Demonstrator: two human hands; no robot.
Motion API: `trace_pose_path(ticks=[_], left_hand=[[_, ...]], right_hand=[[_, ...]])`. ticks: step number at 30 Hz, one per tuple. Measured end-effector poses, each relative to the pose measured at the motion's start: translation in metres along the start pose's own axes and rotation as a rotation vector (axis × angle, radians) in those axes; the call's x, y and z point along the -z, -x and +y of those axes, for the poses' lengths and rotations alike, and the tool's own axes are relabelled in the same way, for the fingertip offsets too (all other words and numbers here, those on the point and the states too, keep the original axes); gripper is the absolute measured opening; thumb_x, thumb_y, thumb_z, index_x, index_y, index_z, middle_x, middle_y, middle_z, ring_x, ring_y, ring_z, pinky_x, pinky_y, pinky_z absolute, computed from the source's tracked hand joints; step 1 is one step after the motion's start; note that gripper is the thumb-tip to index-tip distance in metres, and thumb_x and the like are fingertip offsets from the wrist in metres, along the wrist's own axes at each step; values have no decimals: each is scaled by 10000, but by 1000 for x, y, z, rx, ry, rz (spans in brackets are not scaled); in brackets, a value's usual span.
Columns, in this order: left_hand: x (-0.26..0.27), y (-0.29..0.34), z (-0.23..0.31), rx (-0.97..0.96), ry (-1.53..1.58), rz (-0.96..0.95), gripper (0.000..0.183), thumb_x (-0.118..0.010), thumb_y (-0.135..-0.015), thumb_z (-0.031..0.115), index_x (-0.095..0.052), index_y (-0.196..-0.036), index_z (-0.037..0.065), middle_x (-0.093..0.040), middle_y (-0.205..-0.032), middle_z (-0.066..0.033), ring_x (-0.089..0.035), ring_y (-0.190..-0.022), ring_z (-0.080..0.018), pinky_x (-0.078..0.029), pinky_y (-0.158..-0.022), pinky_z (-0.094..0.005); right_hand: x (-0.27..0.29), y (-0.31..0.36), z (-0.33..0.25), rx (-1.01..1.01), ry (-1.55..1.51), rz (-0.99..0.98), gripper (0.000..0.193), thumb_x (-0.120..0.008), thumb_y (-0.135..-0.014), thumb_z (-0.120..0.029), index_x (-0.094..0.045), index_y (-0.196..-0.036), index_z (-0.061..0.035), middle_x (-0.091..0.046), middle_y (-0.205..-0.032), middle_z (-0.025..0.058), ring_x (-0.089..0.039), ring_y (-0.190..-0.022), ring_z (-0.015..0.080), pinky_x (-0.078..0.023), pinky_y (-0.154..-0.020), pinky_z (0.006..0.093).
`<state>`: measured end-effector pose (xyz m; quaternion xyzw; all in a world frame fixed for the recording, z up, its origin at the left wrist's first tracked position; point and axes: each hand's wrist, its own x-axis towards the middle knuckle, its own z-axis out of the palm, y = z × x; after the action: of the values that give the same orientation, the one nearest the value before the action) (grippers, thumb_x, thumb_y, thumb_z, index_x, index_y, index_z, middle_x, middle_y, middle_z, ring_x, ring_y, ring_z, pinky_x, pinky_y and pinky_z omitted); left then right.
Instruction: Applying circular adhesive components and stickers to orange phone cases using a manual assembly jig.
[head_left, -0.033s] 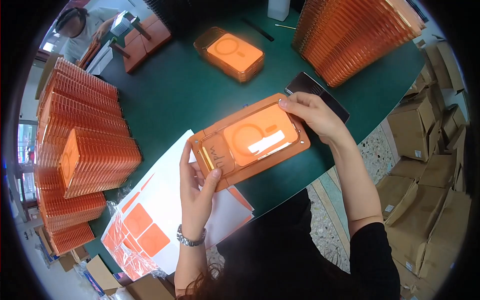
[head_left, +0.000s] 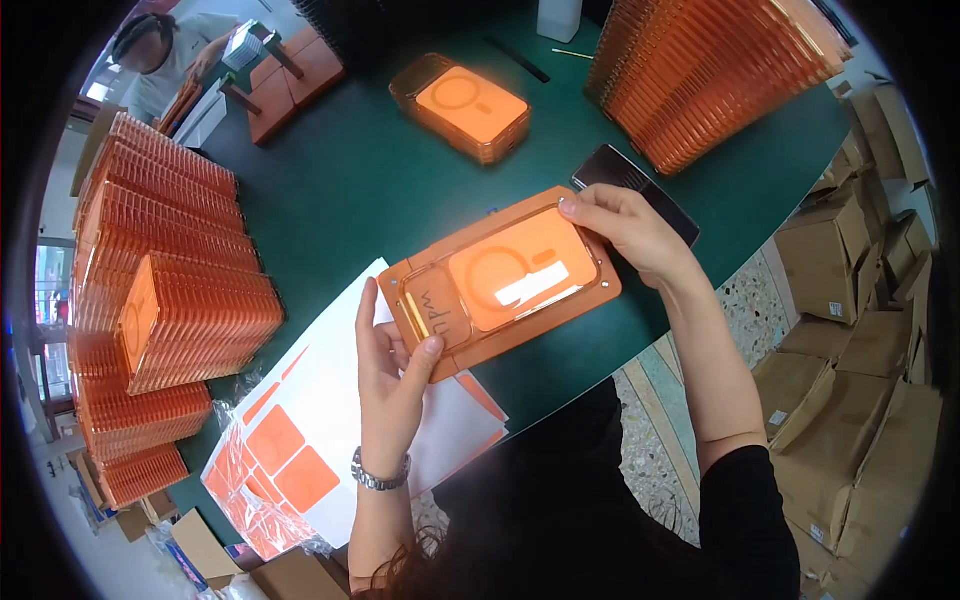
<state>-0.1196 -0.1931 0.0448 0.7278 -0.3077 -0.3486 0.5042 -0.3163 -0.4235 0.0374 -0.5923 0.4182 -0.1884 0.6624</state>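
Both my hands hold an orange rectangular jig just above the green table. A clear orange phone case with a ring mark and a white strip lies in its recess. My left hand, with a metal watch on the wrist, grips the jig's near left end, and its thumb presses on the case's left part. My right hand holds the far right corner, fingertips on the rim.
Tall stacks of orange cases stand at the left and top right. A small pile of cases lies further back. White sheets with orange stickers lie under my left hand. A dark flat slab lies beyond my right hand. Cardboard boxes crowd the floor on the right. Another person works at the top left.
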Motion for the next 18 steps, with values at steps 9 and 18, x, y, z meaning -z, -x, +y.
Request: trace_pose_path(ticks=[9,18], left_hand=[[16,-8,5,-58,-295,-80,971,-787,-876,326,-214,-1617,70,-538,-1077,-88,-514,-1054,-175,-447,-960,-369],[31,-25,-6,-481,-569,-121,1062,-852,-757,434,-296,-1587,75,-361,-1567,-206,-317,-1467,-383,-187,-1210,-527]], right_hand=[[20,18,-14,346,509,-57,604,-814,-820,-421,-645,-1248,-29,-582,-1153,101,-548,-1082,204,-455,-933,331],[22,25,-35,476,947,-190,918,-895,-631,-519,-599,-1412,-138,-448,-1443,195,-395,-1346,366,-350,-1133,459]])
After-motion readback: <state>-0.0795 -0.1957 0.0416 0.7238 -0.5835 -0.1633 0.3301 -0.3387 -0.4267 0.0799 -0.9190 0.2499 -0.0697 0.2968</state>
